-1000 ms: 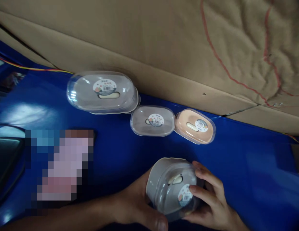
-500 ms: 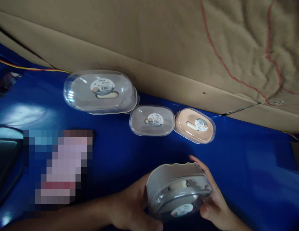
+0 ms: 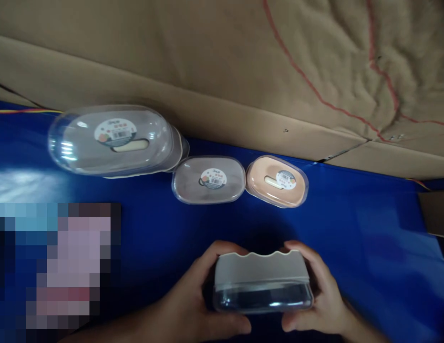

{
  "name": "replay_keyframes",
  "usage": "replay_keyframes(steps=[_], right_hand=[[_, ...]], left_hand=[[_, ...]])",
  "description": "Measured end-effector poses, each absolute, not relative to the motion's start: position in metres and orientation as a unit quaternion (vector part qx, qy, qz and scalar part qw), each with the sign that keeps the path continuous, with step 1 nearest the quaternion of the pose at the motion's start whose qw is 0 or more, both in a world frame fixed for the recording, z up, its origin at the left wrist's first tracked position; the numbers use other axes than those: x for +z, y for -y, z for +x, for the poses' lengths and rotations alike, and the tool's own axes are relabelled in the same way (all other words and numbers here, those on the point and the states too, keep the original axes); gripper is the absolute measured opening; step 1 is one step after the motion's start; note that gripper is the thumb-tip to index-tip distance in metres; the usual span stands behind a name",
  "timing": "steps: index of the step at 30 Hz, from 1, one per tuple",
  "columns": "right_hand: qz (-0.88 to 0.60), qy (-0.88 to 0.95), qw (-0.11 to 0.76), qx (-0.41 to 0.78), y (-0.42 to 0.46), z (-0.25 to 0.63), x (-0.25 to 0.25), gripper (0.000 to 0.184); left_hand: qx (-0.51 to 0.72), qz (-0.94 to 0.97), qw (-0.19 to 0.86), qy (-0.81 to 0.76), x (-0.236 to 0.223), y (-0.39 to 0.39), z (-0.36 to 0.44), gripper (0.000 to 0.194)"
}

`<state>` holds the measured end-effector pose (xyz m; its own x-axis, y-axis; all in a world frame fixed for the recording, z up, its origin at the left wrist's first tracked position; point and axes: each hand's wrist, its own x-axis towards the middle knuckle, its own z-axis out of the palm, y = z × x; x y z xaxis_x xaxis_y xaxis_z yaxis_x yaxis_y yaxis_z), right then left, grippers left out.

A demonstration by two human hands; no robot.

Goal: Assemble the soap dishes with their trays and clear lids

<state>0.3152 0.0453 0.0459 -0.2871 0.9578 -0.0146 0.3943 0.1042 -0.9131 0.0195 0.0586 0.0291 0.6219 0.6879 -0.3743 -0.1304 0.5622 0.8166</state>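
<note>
Between my two hands is a grey plastic container (image 3: 263, 271) with a clear lid. Its grey part has a wavy edge facing away from me, and the clear lid faces toward me. My left hand (image 3: 195, 305) grips its left end, thumb along the near side. At the right end, my right hand (image 3: 322, 295) holds it the same way. Beyond them sit a large grey container (image 3: 82, 136), a smaller grey container (image 3: 188, 176) and a peach container (image 3: 257, 167), each with a clear lid and a round label.
A blue surface (image 3: 350, 228) lies under everything. Brown paper or cardboard (image 3: 207, 57) with red lines rises behind the containers. A pixelated patch (image 3: 75, 257) covers something on the left. A red and yellow cable (image 3: 25, 111) runs along the back left.
Both hands have tilted the held container, so its side now faces me and its label no longer shows. My view has shifted; the other containers appear further left.
</note>
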Motion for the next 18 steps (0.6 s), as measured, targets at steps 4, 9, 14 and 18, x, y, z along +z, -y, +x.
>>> replay_keyframes(steps=[4, 9, 14, 18], right_hand=[[-0.504, 0.693, 0.314, 0.409, -0.046, 0.316, 0.045, 0.093], [-0.504, 0.692, 0.297, 0.422, -0.048, 0.318, 0.044, 0.094], [-0.491, 0.691, 0.272, 0.456, -0.042, 0.323, 0.036, 0.106], [-0.459, 0.736, 0.241, 0.435, -0.040, 0.324, 0.032, 0.115]], left_hand=[[0.260, 0.402, 0.802, -0.357, 0.022, -0.053, 0.018, 0.069], [0.262, 0.371, 0.821, -0.347, 0.027, -0.055, 0.021, 0.067], [0.252, 0.365, 0.830, -0.338, 0.030, -0.054, 0.021, 0.068], [0.241, 0.382, 0.813, -0.368, 0.025, -0.051, 0.019, 0.075]])
